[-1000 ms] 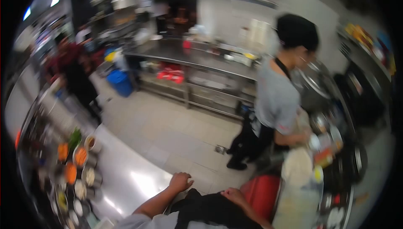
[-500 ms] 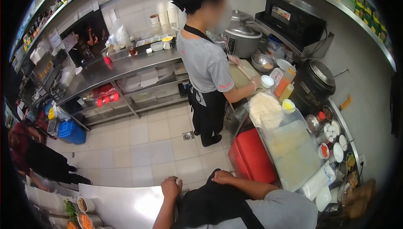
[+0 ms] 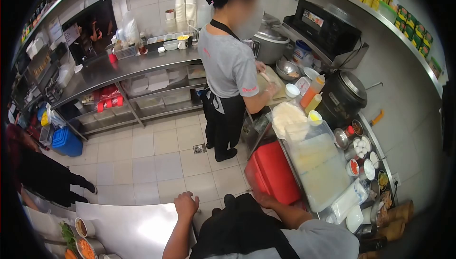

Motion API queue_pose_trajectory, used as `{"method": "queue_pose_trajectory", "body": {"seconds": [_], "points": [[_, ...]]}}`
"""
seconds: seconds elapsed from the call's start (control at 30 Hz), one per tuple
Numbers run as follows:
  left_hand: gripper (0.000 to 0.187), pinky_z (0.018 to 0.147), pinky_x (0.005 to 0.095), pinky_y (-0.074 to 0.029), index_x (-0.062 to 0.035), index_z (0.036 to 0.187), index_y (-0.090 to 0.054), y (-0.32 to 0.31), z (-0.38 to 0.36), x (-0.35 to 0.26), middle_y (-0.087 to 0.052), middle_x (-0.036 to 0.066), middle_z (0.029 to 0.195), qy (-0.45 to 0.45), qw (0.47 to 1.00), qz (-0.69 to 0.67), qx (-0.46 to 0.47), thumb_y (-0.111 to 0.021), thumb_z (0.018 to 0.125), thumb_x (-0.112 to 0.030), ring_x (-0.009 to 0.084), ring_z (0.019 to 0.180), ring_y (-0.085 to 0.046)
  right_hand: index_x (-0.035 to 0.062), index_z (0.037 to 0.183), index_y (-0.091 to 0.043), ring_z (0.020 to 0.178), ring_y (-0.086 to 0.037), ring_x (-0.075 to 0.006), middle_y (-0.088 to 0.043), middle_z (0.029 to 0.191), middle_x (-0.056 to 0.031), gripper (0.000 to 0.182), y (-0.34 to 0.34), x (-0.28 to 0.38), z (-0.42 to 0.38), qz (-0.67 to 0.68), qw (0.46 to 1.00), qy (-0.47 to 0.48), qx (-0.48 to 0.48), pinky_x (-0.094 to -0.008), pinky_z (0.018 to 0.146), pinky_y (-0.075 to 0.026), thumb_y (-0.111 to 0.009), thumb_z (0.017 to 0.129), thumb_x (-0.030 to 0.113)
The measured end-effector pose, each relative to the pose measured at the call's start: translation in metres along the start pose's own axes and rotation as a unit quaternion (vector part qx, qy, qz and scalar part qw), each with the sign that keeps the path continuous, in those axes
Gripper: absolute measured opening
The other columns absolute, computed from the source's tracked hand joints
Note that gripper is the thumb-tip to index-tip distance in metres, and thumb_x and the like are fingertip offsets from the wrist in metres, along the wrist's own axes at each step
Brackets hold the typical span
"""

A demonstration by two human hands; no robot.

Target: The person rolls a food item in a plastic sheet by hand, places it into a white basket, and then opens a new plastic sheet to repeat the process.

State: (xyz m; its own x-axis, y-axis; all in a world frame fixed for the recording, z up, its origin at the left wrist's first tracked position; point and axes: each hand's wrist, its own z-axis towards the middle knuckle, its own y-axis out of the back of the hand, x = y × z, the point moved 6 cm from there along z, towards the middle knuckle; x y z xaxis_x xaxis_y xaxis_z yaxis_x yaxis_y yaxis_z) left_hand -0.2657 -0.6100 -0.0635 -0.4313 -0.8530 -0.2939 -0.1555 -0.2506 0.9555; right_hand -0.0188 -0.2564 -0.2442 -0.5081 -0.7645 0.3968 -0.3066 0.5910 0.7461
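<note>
My left hand (image 3: 186, 204) is at the right edge of the steel counter (image 3: 133, 225), its fingers loosely curled; whether anything is in it I cannot make out. Beside the red container (image 3: 273, 173), my right hand (image 3: 265, 199) hangs low, its fingers blurred and partly hidden. The black apron (image 3: 244, 228) lies between my two arms. To the right of the red container is a worktop with a translucent sheet (image 3: 316, 166) and a pale, round dough-like piece (image 3: 288, 116).
A co-worker (image 3: 228, 64) in a grey shirt stands ahead, hands over a cutting board (image 3: 280, 85). Sauce bottles (image 3: 311, 91) and a black cooker (image 3: 343, 98) are along the right wall. Another person (image 3: 47, 173) is at the left. A blue bin (image 3: 67, 141) stands on the floor.
The view has shifted, moving most things slightly left. My right hand has moved from the apron's front toward the red container. The co-worker's hands have moved closer together over the board.
</note>
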Motion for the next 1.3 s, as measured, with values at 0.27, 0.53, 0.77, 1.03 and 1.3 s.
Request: {"method": "queue_pose_trajectory", "body": {"seconds": [0.27, 0.53, 0.77, 1.03, 1.3], "points": [[0.031, 0.078, 0.0450, -0.048, -0.0115, 0.098, -0.075, 0.000, -0.001, 0.000, -0.072, 0.008, 0.094, -0.006, 1.000, 0.019, -0.004, -0.073, 0.085, -0.040, 0.0283, 0.091, -0.068, 0.0023, 0.105, -0.076, 0.105, -0.069, -0.0425, -0.072, 0.111, -0.0254, 0.049, -0.065, -0.065, -0.005, -0.092, 0.995, 0.016, 0.038, -0.0526, 0.088, -0.054, -0.063, 0.090, 0.047], [0.032, 0.079, 0.0455, -0.048, -0.0108, 0.098, -0.074, -0.001, -0.002, 0.000, -0.072, 0.009, 0.093, -0.017, 0.999, 0.028, -0.007, -0.073, 0.085, -0.040, 0.0286, 0.092, -0.069, -0.0003, 0.104, -0.074, 0.104, -0.069, -0.0448, -0.071, 0.108, -0.0274, 0.046, 0.018, 0.023, -0.071, 0.070, 0.993, 0.069, -0.063, -0.0521, 0.086, -0.054, -0.062, 0.091, 0.042], [0.033, 0.078, 0.0460, -0.049, -0.0104, 0.098, -0.074, -0.002, -0.002, 0.001, -0.072, 0.010, 0.092, -0.015, 1.000, 0.016, -0.005, -0.073, 0.085, -0.041, 0.0291, 0.090, -0.069, 0.0000, 0.095, -0.075, 0.100, -0.070, -0.0443, -0.072, 0.104, -0.0277, 0.044, -0.021, -0.025, -0.043, 0.011, 1.000, -0.002, -0.017, -0.0526, 0.086, -0.054, -0.059, 0.093, 0.040], [0.032, 0.080, 0.0459, -0.049, -0.0111, 0.098, -0.074, 0.001, -0.003, 0.000, -0.073, 0.009, 0.093, -0.007, 1.000, 0.015, -0.004, -0.073, 0.086, -0.041, 0.0287, 0.091, -0.069, 0.0007, 0.099, -0.076, 0.100, -0.070, -0.0438, -0.072, 0.105, -0.0267, 0.047, -0.004, 0.010, -0.045, 0.001, 0.995, 0.090, -0.034, -0.0517, 0.087, -0.055, -0.064, 0.089, 0.046], [0.034, 0.082, 0.0456, -0.048, -0.0113, 0.102, -0.074, 0.004, -0.002, -0.001, -0.073, 0.009, 0.096, 0.001, 1.000, 0.002, 0.010, -0.071, 0.087, -0.041, 0.0282, 0.094, -0.069, 0.0012, 0.104, -0.075, 0.107, -0.068, -0.0438, -0.071, 0.110, -0.0273, 0.050, 0.017, 0.041, -0.048, -0.020, 0.994, 0.091, -0.051, -0.0506, 0.091, -0.054, -0.066, 0.087, 0.047]]}}
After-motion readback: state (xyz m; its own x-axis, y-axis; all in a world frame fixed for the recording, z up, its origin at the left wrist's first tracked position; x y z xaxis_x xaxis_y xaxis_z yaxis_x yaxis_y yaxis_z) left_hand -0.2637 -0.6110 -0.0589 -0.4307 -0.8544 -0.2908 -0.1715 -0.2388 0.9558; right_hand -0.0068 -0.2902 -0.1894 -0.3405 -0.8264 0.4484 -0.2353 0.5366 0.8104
